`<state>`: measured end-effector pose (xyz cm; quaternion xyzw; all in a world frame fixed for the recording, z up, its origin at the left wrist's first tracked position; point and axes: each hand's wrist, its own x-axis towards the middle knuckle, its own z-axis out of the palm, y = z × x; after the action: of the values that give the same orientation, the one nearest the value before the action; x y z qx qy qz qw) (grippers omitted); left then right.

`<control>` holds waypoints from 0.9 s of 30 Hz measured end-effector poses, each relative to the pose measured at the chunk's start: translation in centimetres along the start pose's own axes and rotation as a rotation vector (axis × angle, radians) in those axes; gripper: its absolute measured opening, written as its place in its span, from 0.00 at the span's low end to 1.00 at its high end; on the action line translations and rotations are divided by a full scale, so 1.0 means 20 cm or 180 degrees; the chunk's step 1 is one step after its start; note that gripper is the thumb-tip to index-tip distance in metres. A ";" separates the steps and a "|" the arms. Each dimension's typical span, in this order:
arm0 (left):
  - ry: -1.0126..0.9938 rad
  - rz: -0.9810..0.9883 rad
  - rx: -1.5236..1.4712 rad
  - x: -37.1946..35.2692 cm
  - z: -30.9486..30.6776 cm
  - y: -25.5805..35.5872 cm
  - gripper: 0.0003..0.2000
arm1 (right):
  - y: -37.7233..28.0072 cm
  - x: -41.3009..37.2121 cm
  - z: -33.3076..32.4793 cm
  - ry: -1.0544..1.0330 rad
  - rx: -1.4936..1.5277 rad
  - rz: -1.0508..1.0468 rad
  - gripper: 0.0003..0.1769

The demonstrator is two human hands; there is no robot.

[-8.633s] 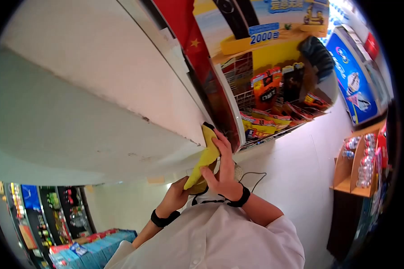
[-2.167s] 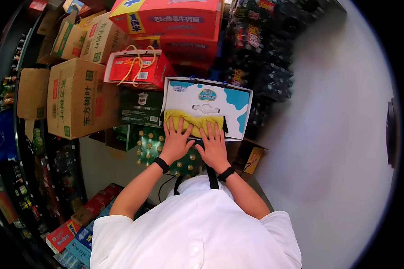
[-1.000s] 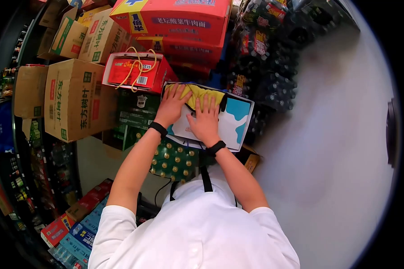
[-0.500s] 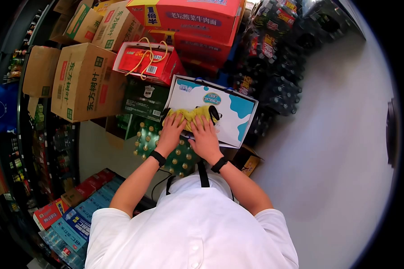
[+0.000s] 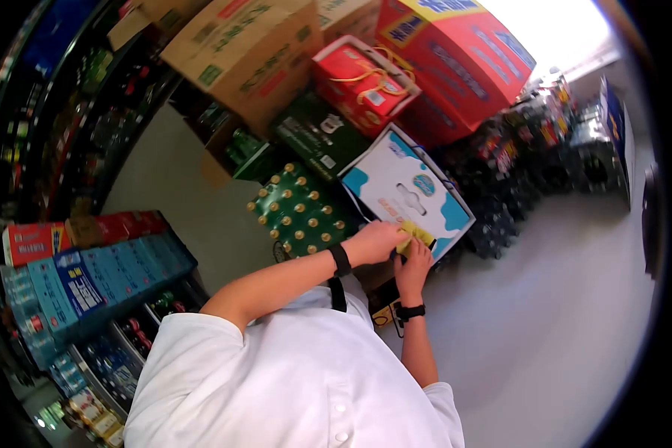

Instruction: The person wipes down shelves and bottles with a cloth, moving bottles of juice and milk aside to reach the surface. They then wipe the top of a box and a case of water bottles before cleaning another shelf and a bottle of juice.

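A white and blue carton [image 5: 405,173] with a handle slot lies under a yellow cloth-like item [image 5: 414,236] near its lower right edge. My left hand [image 5: 381,242] is closed on the left part of the yellow item, with a black band on the wrist. From below, my right hand [image 5: 414,269] grips the same item's right side, its fingers bent around it; a black band shows on that wrist too. A small dark part of the item sticks out beside the right fingers.
Green-wrapped bottles with gold caps [image 5: 299,211] stand left of the carton. Behind are a red gift box [image 5: 362,84], a dark green box [image 5: 322,133], brown cartons [image 5: 254,60] and large red cartons [image 5: 455,71]. Dark bottle packs [image 5: 493,224] stand at right, shelves [image 5: 89,127] at left.
The view has turned. The yellow item, spread flat under both hands before, is now bunched smaller at the carton's lower right edge, and both hands have closed on it.
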<state>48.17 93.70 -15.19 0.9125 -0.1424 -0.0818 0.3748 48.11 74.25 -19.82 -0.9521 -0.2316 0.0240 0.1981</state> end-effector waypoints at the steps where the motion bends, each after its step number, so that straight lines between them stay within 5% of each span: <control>1: 0.0070 -0.0189 -0.0298 -0.08 -0.04 0.03 0.19 | -0.04 0.01 -0.03 0.0041 0.0126 -0.0116 0.30; 6: 0.0396 -0.0422 -0.1548 -0.62 -0.23 -0.14 0.21 | -0.47 -0.08 -0.01 -0.0028 0.0767 -0.0813 0.24; 8: -0.0025 -0.0785 -0.1933 -0.89 -0.32 -0.29 0.21 | -0.69 -0.15 0.09 -0.0154 0.0848 -0.0868 0.19; 10: -0.0646 -0.1149 -0.1791 -1.18 -0.36 -0.46 0.20 | -0.89 -0.25 0.22 -0.0774 0.1153 -0.0261 0.19; 12: -0.0838 -0.1114 -0.1267 -1.48 -0.39 -0.57 0.19 | -1.07 -0.33 0.34 -0.0853 0.1191 -0.0344 0.16; 15: -0.0298 -0.0978 -0.0956 -1.92 -0.29 -0.77 0.18 | -1.32 -0.37 0.42 -0.1302 0.0962 -0.0608 0.14; 17: -0.0530 -0.1134 -0.0831 -2.12 -0.34 -0.89 0.18 | -1.42 -0.39 0.49 -0.2012 0.0702 -0.0826 0.16; 24: -0.0898 -0.1184 -0.0592 -2.31 -0.45 -1.13 0.15 | -1.56 -0.39 0.52 -0.2801 0.0334 -0.0996 0.22; 27: -0.0890 -0.1026 -0.0474 -2.21 -0.43 -1.20 0.16 | -1.43 -0.42 0.59 -0.2428 0.0558 -0.0642 0.20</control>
<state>13.26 129.89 -24.27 0.8730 -0.0389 -0.2766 0.3998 26.65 98.07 -19.99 -0.8269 -0.3779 0.3757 0.1797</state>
